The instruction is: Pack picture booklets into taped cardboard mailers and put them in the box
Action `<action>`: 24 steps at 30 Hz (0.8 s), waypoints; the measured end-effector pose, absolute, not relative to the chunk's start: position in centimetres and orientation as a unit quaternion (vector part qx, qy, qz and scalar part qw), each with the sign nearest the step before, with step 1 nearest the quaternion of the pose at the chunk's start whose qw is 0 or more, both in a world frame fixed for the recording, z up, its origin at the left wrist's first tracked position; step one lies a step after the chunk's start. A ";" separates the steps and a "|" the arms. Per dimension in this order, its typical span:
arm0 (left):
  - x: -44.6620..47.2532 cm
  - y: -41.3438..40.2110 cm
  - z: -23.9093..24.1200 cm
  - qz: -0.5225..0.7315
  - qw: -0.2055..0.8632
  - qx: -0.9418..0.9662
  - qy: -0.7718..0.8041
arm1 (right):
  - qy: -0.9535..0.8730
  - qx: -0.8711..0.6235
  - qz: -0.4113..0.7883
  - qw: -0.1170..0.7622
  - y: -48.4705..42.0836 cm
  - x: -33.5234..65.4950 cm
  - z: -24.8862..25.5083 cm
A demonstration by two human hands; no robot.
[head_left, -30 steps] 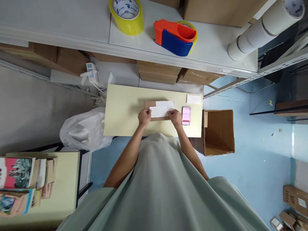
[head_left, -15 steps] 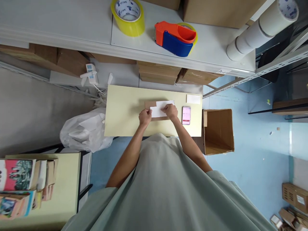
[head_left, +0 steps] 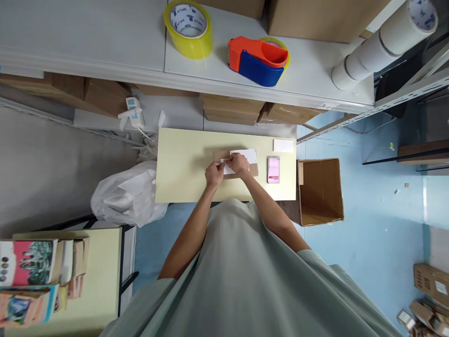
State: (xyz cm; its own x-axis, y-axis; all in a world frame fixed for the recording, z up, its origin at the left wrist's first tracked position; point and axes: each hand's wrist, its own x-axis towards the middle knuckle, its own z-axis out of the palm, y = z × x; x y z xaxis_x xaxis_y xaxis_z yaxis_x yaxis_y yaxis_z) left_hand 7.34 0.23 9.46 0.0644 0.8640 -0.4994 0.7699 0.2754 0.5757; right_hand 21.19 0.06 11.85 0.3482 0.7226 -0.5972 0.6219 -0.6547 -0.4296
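Observation:
A flat brown cardboard piece (head_left: 253, 170) lies on the pale yellow table in front of me; whether it is a thin box or a sheet I cannot tell. White paper (head_left: 250, 155), like a label, covers its upper right part. A lower white strip (head_left: 228, 169) shows between my hands. My left hand (head_left: 214, 174) pinches that strip's left end at the cardboard's left side. My right hand (head_left: 239, 164) has curled fingers closed on the white paper close beside my left; the fingertips are partly hidden. To the right lies a phone (head_left: 273, 169) with a lit pink screen.
A white card (head_left: 283, 145) lies at the table's (head_left: 182, 164) back right. An open carton (head_left: 321, 192) stands on the right, a plastic bag (head_left: 128, 192) on the left. The shelf above holds yellow tape (head_left: 189, 29), a tape dispenser (head_left: 258, 60) and white rolls (head_left: 382, 47).
My right hand has moved left across the paper toward my left hand, uncovering cardboard at the lower right. My left hand keeps its pinch. The whole view has shifted slightly.

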 end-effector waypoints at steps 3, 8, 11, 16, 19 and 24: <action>7.1 0.3 9.4 0.061 0.428 0.598 0.675 | -0.446 -0.794 0.409 0.059 -0.5 21.5 11.7; 6.9 0.4 9.5 0.062 0.437 0.597 0.670 | -0.474 -0.780 0.407 0.044 -0.5 21.9 11.4; 6.9 0.4 9.5 0.063 0.442 0.596 0.667 | -0.468 -0.783 0.407 0.050 -0.4 21.8 11.5; 5.8 0.4 9.2 0.071 0.468 0.571 0.671 | -0.447 -0.801 0.396 0.049 -0.3 21.1 12.1; 4.6 0.3 8.9 0.064 0.503 0.553 0.661 | -0.429 -0.818 0.382 0.039 0.3 20.9 12.4; 3.4 0.0 8.6 0.091 0.539 0.531 0.647 | -0.406 -0.811 0.421 0.024 1.5 21.2 12.8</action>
State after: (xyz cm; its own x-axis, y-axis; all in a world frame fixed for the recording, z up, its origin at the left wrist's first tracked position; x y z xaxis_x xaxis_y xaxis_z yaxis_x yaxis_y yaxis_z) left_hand 3.37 0.05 8.55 0.1453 0.7858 -0.6011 0.5886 0.4197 0.6909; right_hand 21.18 1.50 12.75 0.3162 0.6788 -0.6628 0.6389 -0.6688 -0.3801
